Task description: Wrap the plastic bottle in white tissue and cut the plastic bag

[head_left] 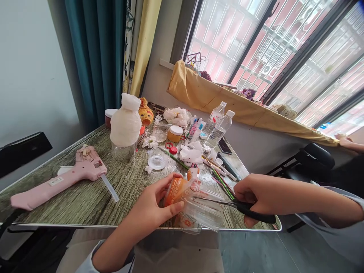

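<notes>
Over the near edge of the wood-grain table (132,189), an orange-labelled plastic container (174,191) sits pinched between the thumb and fingers of your left hand (155,203). Your right hand (254,194) is wrapped around black-handled scissors (260,215), their blades across the container's clear plastic. Cutting looks partly done: that plastic hangs in loose flaps, while the orange section seems whole. Left of the container lies a pink glue gun (85,167); beyond it stand two clear bottles (218,132).
</notes>
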Action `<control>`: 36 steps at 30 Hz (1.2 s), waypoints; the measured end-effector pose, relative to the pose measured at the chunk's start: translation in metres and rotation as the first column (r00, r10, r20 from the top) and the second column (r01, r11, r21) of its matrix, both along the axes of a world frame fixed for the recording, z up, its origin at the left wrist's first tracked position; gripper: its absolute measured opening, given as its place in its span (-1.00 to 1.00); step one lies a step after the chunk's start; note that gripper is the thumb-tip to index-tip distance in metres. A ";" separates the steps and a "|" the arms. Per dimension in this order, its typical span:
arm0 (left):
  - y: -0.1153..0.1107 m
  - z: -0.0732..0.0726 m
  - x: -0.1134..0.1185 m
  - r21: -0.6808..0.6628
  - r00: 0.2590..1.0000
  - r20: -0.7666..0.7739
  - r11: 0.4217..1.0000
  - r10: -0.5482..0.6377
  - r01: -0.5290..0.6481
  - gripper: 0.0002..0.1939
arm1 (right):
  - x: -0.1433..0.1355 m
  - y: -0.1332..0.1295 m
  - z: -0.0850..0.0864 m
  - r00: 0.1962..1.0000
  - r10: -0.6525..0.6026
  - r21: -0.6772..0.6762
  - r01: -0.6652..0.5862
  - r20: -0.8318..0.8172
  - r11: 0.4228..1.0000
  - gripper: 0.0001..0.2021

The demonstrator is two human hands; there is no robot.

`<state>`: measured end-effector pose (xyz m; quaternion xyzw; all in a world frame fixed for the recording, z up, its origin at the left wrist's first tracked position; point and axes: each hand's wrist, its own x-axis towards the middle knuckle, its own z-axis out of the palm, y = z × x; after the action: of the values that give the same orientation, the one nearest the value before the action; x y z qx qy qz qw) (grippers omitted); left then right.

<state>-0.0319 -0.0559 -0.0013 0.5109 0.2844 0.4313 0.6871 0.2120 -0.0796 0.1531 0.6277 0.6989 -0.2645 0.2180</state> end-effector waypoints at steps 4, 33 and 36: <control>0.002 -0.003 -0.002 0.000 0.999 0.018 0.999 0.052 -0.052 -0.27 | 0.006 -0.005 0.017 0.996 -0.003 0.065 -0.003 0.087 0.998 -0.58; -0.010 -0.025 0.032 0.448 0.791 -0.460 0.874 0.404 -0.186 -0.21 | -0.034 0.001 -0.112 0.549 0.499 0.724 0.630 -0.670 0.281 -0.73; -0.009 -0.023 0.023 0.637 0.669 -0.580 0.771 0.465 0.016 -0.42 | -0.025 0.008 -0.111 0.610 0.527 0.805 0.478 -0.592 0.352 -0.77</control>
<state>-0.0090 -0.0646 -0.0240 0.7819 0.4411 0.3523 0.2644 0.1874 -0.0718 0.0422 0.4303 0.7427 -0.0589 -0.5097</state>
